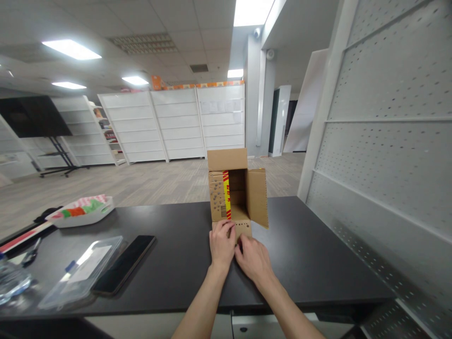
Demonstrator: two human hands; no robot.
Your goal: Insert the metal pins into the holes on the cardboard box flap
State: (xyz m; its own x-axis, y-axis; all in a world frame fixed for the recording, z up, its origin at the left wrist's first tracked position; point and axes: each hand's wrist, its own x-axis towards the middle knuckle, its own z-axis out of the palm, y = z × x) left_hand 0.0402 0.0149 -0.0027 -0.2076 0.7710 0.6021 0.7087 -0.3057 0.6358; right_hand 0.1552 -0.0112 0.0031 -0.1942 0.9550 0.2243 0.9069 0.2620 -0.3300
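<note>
A small cardboard box point(241, 187) stands on the dark table with its opening toward me and its flaps folded out. Dark dots, a barcode and a strip of yellow-and-red tape point(227, 195) mark its left flap. The lower flap point(243, 229) has a row of small holes and lies toward my hands. On that flap's left part rests my left hand point(222, 242), fingers bent and closed against the cardboard. My right hand point(254, 258) is curled at the flap's near edge; whatever its fingertips hold is hidden.
To the left lie a black phone point(124, 265), a clear plastic case point(84, 268), a pen point(32, 254) and a plastic bottle point(12, 280). Behind them is a white tray point(84, 220) with colourful packets. A white perforated panel point(384, 141) rises along the table's right side.
</note>
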